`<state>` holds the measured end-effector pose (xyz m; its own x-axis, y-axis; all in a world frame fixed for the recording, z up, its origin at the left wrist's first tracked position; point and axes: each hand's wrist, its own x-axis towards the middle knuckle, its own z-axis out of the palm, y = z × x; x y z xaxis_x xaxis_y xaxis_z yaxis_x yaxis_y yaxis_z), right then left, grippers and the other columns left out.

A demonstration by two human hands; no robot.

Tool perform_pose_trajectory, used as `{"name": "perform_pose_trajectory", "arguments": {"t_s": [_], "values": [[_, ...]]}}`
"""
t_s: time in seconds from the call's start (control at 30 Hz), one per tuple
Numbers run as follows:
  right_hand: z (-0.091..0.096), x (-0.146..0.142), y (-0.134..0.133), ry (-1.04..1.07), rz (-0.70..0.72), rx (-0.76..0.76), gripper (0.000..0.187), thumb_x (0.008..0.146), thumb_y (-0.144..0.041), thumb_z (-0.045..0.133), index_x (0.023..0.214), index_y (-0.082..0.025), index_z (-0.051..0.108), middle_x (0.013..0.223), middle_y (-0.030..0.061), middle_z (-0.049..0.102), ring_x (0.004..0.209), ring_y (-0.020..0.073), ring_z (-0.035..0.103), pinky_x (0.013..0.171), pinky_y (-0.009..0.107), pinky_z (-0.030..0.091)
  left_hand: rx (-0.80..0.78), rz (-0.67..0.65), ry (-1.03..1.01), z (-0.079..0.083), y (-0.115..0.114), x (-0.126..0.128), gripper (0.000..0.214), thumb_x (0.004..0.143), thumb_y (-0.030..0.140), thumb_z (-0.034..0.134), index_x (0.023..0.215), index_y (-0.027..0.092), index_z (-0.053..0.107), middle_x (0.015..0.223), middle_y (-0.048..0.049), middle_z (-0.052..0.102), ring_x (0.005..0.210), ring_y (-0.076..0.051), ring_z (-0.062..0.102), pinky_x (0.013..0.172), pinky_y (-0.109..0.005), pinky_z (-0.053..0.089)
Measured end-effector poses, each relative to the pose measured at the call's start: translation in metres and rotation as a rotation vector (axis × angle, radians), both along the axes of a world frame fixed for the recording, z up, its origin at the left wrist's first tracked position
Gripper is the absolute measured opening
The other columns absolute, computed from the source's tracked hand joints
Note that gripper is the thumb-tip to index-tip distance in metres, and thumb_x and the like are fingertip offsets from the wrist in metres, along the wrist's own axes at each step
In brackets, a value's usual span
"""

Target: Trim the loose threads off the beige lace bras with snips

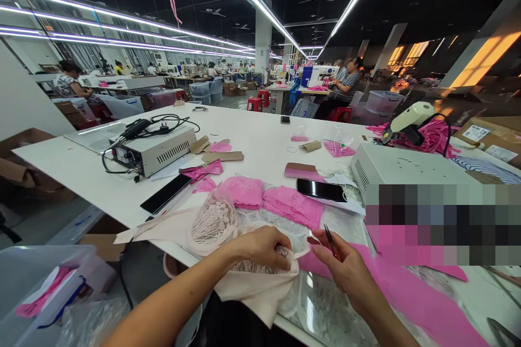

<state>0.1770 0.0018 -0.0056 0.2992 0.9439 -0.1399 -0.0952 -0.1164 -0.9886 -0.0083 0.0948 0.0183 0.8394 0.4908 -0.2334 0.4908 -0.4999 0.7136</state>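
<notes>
Near edge crowded, middle of the table open

The left hand grips cream lace cloth heaped over the near edge, and the right hand pinches a thin tool. Just ahead, pink lace pieces and a black phone leave little bare top. A white machine box walls off the right. A grey control box with looped cables and a second phone block the left. Beyond the lace the white table lies mostly bare, with only small scraps.

Cream lace garment, 2 pink lace pieces (floral openwork), dark snips, white table, black phone
</notes>
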Motion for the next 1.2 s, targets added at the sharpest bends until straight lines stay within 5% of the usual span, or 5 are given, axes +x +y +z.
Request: {"name": "perform_pose_trajectory", "arguments": {"t_s": [0.33,0.5,0.83,1.07,1.2], "values": [[-0.004,-0.006,-0.01,-0.481,0.043,0.187,0.018,0.072,-0.039,0.068,0.068,-0.021,0.068,0.071,0.004,0.062,0.059,0.0178,0.056,0.054,0.028,0.045,0.002,0.028,-0.06,0.0,-0.005,-0.007,0.016,0.071,0.025,0.064,0.082,0.014,0.07,0.057,0.0059,0.051,0.053,-0.008,0.042,0.048,-0.019,0.029],[0.005,0.016,-0.011,-0.628,-0.103,0.183,0.026,0.068,-0.045,0.069,0.073,-0.02,0.072,0.085,0.0068,0.061,0.052,0.0139,0.05,0.047,0.027,0.042,0.022,0.027,-0.12,0.002,-0.008,-0.011,0.014,0.074,0.02,0.062,0.083,0.014,0.071,0.064,0.0021,0.061,0.057,-0.01,0.049,0.053,-0.018,0.034],[0.006,-0.022,0.005,-0.264,0.453,0.013,0.017,0.071,-0.029,0.061,0.065,-0.015,0.07,0.056,-0.0027,0.054,0.055,0.0126,0.044,0.052,0.024,0.034,0.06,0.151,-0.12,0.007,-0.02,-0.011,0.019,0.067,0.02,0.068,0.086,0.018,0.066,0.076,0.0017,0.063,0.069,-0.014,0.056,0.06,-0.021,0.039],[-0.01,-0.028,0.004,-0.228,0.369,0.025,0.018,0.073,-0.03,0.06,0.065,-0.015,0.065,0.057,-0.0037,0.05,0.056,0.0127,0.043,0.053,0.024,0.034,0.46,0.305,-0.245,0.015,-0.05,-0.014,0.018,0.074,0.013,0.061,0.091,0.019,0.061,0.096,-0.0047,0.06,0.094,-0.02,0.054,0.084,-0.033,0.041],[-0.014,-0.031,0.0,-0.251,0.297,0.039,0.022,0.074,-0.035,0.06,0.063,-0.016,0.062,0.058,-0.0025,0.052,0.058,0.0141,0.046,0.054,0.024,0.035,0.676,0.379,-0.242,0.005,-0.079,-0.011,0.021,0.071,0.026,0.069,0.087,0.017,0.059,0.087,-0.0066,0.061,0.083,-0.024,0.055,0.073,-0.038,0.044]]}}
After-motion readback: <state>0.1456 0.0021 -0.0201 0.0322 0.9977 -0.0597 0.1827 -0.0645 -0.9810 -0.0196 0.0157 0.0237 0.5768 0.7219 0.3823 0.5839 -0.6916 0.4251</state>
